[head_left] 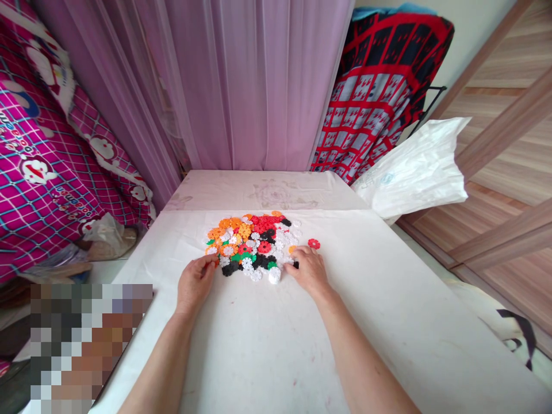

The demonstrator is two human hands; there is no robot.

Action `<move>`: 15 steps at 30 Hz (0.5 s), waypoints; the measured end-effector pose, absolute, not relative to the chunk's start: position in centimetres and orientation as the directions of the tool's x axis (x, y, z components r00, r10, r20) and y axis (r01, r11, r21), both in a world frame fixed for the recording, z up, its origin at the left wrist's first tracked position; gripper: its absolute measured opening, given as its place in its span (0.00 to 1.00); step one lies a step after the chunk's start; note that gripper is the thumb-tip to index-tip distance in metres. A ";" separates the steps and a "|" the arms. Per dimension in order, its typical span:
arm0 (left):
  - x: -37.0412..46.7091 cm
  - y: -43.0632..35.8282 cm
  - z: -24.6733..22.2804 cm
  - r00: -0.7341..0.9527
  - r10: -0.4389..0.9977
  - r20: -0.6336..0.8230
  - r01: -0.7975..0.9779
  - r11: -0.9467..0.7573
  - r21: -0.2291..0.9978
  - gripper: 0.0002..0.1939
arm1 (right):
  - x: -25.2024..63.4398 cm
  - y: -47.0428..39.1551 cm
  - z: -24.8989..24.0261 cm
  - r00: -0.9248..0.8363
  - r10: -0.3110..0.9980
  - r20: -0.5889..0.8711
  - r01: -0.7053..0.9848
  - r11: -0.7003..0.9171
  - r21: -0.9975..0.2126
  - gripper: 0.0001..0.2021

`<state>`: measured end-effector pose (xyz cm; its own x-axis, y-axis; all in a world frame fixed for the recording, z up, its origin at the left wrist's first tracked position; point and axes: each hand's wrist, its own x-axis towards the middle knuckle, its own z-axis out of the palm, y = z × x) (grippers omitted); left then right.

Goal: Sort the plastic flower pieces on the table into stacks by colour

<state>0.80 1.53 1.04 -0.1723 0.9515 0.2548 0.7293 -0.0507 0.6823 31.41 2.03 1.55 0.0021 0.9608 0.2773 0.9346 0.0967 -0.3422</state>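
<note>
A loose pile of notched plastic snowflake discs (245, 247) lies on the white-covered table, in orange, red, black, green and white. At the pile's left edge is my left hand (196, 280), its thumb and fingers drawn together against the outermost discs; what they pinch is too small to make out. My right hand (309, 269) rests at the right edge, fingers curved and thumb apart from them. A black disc (295, 264) shows beside that thumb, and an orange disc (292, 249) by the fingertips. Just beyond the right hand, a single red disc (314, 244) lies apart.
The table (254, 351) has a flower-patterned strip (276, 192) at its far end, before a purple curtain (254, 86). A white plastic bag (414, 167) stands at the right, near a wooden wardrobe (504, 132). Pink checked cloth (64, 138) hangs at the left.
</note>
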 end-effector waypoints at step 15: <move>0.8 1.6 0.9 -0.157 0.953 0.259 0.738 -0.061 0.672 0.17 | 29.0 0.6 5.2 -0.221 0.941 0.255 0.773 0.328 -0.543 0.06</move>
